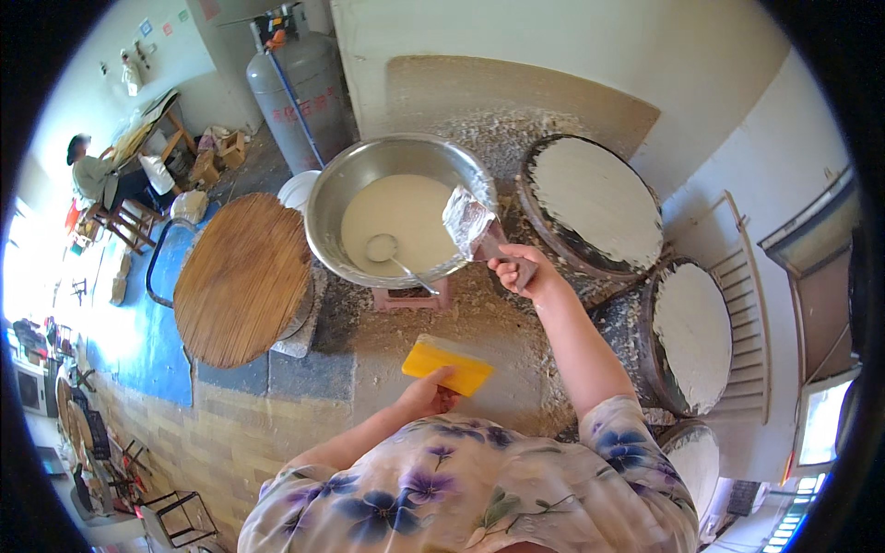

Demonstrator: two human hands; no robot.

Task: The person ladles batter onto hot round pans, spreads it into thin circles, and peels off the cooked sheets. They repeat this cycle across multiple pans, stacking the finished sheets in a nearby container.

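Observation:
My left hand (429,394) grips a yellow flat scraper (450,370) in front of my body, its thumb on top. My right hand (524,269) is wrapped round the handle of a wide, flat brown-handled tool (483,236); its broad end is coated in white paste, so I cannot tell whether it is a brush or a spatula. That coated end is over the right rim of a large metal basin (324,198). Thin white batter (396,207) lies in the basin. A ladle (383,247) rests in it, its handle leaning on the near rim.
Round griddles (599,203), (691,336) covered in white stand at the right. A reddish stool (415,300) is under the basin. Left of it is a round wooden lid (244,276); behind stands a grey gas cylinder (300,101). A person (97,180) sits far left.

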